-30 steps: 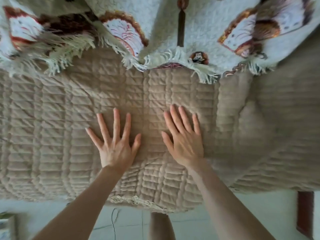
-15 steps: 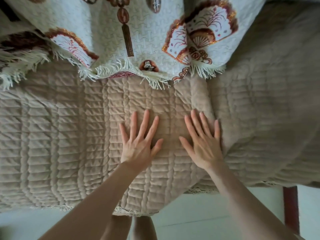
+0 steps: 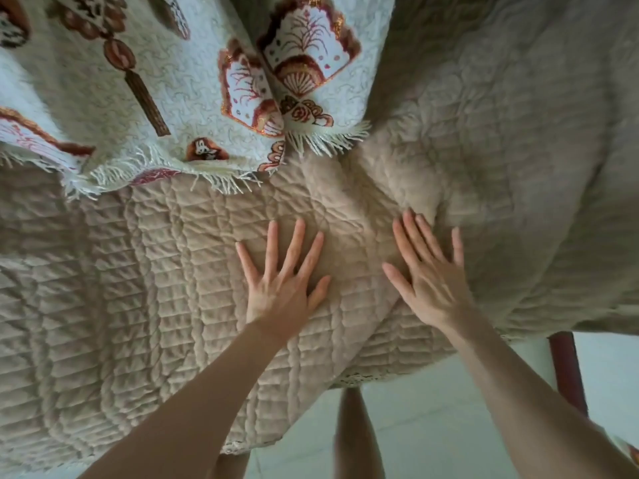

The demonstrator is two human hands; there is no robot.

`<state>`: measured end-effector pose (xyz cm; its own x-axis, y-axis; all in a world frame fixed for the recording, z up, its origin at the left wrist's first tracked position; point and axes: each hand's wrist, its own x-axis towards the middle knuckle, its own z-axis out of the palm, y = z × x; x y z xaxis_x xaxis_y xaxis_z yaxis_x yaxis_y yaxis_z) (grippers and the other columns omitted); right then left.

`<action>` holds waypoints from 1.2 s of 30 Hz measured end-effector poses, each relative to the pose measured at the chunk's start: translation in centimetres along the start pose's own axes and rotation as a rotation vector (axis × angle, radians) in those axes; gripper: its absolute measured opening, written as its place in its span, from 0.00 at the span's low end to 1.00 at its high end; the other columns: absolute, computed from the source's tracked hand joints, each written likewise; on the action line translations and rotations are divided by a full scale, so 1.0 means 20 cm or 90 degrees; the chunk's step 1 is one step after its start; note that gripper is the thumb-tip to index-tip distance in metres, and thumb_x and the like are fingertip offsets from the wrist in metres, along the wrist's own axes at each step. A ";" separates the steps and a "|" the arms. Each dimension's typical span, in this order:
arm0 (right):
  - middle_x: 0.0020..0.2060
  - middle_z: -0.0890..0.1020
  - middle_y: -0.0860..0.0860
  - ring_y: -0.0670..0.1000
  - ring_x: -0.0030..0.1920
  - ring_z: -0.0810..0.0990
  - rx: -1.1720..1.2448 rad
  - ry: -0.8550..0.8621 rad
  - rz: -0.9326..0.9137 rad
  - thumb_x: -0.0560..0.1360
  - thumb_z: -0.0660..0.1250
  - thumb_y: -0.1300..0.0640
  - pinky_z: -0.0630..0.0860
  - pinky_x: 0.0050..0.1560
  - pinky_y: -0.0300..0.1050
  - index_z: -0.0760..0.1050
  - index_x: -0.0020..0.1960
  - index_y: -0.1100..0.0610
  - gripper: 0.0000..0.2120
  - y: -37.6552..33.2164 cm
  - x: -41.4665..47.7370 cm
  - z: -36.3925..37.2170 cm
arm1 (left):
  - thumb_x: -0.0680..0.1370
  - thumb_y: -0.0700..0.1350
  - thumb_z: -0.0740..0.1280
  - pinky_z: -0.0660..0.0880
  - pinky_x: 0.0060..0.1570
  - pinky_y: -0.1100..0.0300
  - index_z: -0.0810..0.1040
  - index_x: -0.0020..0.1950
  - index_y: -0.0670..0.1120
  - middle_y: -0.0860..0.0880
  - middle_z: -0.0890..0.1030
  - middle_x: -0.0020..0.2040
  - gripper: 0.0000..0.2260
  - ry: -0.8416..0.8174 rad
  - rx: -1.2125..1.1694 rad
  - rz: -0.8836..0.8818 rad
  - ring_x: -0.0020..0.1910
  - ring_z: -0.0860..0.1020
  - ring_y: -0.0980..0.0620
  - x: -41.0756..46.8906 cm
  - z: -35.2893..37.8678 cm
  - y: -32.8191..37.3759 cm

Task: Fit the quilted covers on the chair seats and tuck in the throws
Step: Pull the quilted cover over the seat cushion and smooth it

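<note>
Covers look mostly on: the beige quilted cover (image 3: 103,288) lies over the seat to the left of and under the left hand (image 3: 281,292), reasonably flat, its lace hem hanging off the front edge below the wrist. That hand is spread flat, palm down, holding nothing, and the right hand (image 3: 432,285) beside it is pressed flat too, fingers splayed, at a puckered fold where a second cover (image 3: 518,167) overlaps. Beyond the fingertips the fringed throw (image 3: 166,98) hangs loose, so I judge smoothing that fold and tucking it remain.
</note>
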<state>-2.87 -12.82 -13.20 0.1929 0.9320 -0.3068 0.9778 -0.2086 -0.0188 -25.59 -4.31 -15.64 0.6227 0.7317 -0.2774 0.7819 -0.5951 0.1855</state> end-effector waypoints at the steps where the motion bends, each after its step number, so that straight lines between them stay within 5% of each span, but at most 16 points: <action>1: 0.78 0.54 0.49 0.50 0.77 0.52 0.005 -0.017 0.021 0.78 0.45 0.34 0.44 0.73 0.61 0.56 0.78 0.54 0.36 0.08 -0.01 0.01 | 0.79 0.62 0.51 0.45 0.66 0.26 0.60 0.78 0.52 0.47 0.58 0.78 0.29 -0.005 0.006 -0.008 0.77 0.54 0.38 0.00 0.00 0.00; 6: 0.78 0.54 0.51 0.51 0.78 0.50 0.031 -0.030 0.117 0.77 0.42 0.32 0.47 0.73 0.65 0.52 0.79 0.55 0.38 0.31 -0.02 0.07 | 0.79 0.61 0.51 0.47 0.67 0.26 0.60 0.78 0.51 0.47 0.58 0.78 0.28 0.020 -0.001 -0.048 0.77 0.52 0.37 0.01 0.01 0.06; 13: 0.77 0.57 0.51 0.51 0.76 0.54 0.039 0.004 0.013 0.76 0.52 0.36 0.50 0.73 0.59 0.58 0.77 0.56 0.36 0.58 -0.13 0.05 | 0.79 0.61 0.53 0.53 0.70 0.33 0.57 0.78 0.50 0.45 0.58 0.78 0.29 0.076 -0.133 0.020 0.77 0.54 0.41 0.05 -0.02 0.62; 24: 0.78 0.55 0.54 0.56 0.78 0.53 0.049 0.033 -0.033 0.77 0.53 0.38 0.45 0.75 0.54 0.56 0.78 0.57 0.36 0.88 -0.21 0.03 | 0.76 0.63 0.58 0.49 0.73 0.38 0.66 0.75 0.43 0.43 0.61 0.77 0.33 0.095 -0.023 0.035 0.76 0.57 0.43 0.08 0.07 1.01; 28: 0.78 0.53 0.60 0.57 0.78 0.51 0.065 0.056 -0.034 0.74 0.56 0.34 0.47 0.73 0.60 0.54 0.78 0.59 0.41 1.00 -0.24 0.02 | 0.73 0.67 0.58 0.47 0.73 0.40 0.65 0.74 0.43 0.44 0.65 0.75 0.38 0.070 -0.014 0.029 0.75 0.60 0.45 0.10 0.15 1.11; 32: 0.75 0.52 0.69 0.66 0.73 0.58 0.135 0.079 0.073 0.73 0.60 0.33 0.62 0.69 0.61 0.52 0.78 0.61 0.45 1.03 -0.24 0.02 | 0.73 0.62 0.61 0.52 0.72 0.37 0.76 0.67 0.42 0.43 0.73 0.70 0.31 0.141 -0.033 0.024 0.71 0.66 0.45 0.12 0.18 1.13; 36: 0.64 0.68 0.70 0.65 0.59 0.69 0.184 0.124 0.121 0.74 0.68 0.43 0.71 0.59 0.61 0.62 0.75 0.60 0.37 1.00 -0.22 0.01 | 0.74 0.51 0.67 0.57 0.70 0.36 0.83 0.54 0.42 0.42 0.79 0.62 0.16 0.220 -0.061 0.041 0.67 0.70 0.44 0.13 0.18 1.16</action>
<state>15.73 -21.18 -12.31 0.4079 0.9015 -0.1446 0.8649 -0.4323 -0.2551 -5.89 -17.49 -15.51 0.6313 0.7724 0.0698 0.7296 -0.6220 0.2842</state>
